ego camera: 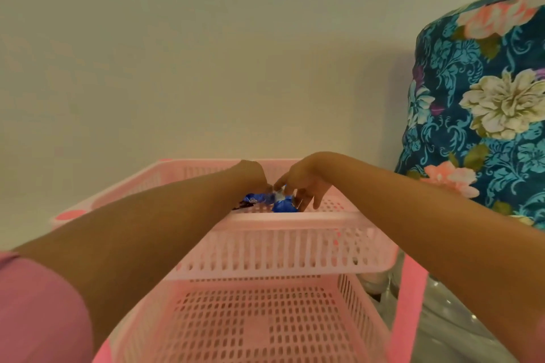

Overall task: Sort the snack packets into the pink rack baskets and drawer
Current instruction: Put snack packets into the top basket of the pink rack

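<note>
- Your left hand point(250, 175) is reaching over the near rim of the top basket point(283, 219); its fingers are curling down toward a blue snack packet point(258, 199), but your wrist is hiding them, so you cannot tell whether they are gripping it.
- Your right hand point(303, 183) is meeting it just to the right, thumb and forefinger pinching the silvery end of that packet while the other fingers point(317, 199) are spreading downward.
- A second blue packet point(284, 206) is lying in the basket just below your right fingers.
- The lower basket point(259, 321) is sitting empty beneath your forearms.
- Risk: you are holding only a crimped edge, so the wrapper may be slipping or tearing if both hands pull apart.
- A floral-covered object point(483, 103) is standing right of your right arm; your elbow could be brushing it.
</note>
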`<state>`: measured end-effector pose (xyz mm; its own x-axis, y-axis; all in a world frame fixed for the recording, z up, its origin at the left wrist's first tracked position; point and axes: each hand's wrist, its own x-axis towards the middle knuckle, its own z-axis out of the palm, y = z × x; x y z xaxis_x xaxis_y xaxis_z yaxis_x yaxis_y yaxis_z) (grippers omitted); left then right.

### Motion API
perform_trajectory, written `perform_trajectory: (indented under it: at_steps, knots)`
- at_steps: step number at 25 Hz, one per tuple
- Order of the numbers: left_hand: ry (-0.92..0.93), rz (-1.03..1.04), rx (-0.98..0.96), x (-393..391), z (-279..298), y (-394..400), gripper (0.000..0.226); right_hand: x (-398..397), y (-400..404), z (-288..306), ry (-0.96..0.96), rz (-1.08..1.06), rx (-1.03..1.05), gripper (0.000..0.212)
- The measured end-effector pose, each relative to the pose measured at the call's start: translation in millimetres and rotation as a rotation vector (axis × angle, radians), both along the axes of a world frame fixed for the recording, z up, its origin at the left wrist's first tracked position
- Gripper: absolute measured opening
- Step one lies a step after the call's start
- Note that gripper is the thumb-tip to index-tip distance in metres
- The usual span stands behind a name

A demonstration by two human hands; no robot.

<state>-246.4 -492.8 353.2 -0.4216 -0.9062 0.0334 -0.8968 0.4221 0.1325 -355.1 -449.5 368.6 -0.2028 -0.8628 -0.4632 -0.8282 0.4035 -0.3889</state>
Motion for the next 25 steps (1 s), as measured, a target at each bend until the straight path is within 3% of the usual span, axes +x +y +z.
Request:
perform_trajectory:
  at_steps: [5,8,10,13,15,21,25]
  knots:
    - [0.280,0.029,0.339,-3.6,-9.1,-10.8,0.054,-3.0,-5.5,-3.5,-0.039,-0.043,0.007,0.055]
    - [0.235,-0.018,0.349,-1.7,-5.7,-7.2,0.055,-1.6,1.4,-0.3,-0.003,-0.084,-0.073,0.054]
    - [0.137,-0.066,0.188,1.2,5.4,3.5,0.049,3.4,14.1,9.4,0.040,-0.054,-0.190,0.054]
    - [0.019,-0.153,-0.156,15.5,27.8,32.0,0.044,17.9,54.9,27.9,0.295,0.142,-0.652,0.049]
    - [0.018,-0.214,-0.316,26.3,34.6,57.2,0.039,30.2,87.2,30.6,0.352,0.238,-0.868,0.044]
    - [0.283,-0.422,-0.514,67.3,16.6,166.0,0.026,59.3,200.5,6.2,0.514,0.346,-0.977,0.045]
    - [0.413,-0.390,-0.630,129.2,-45.9,198.5,0.024,39.6,285.4,-46.6,0.487,0.380,-0.923,0.045]
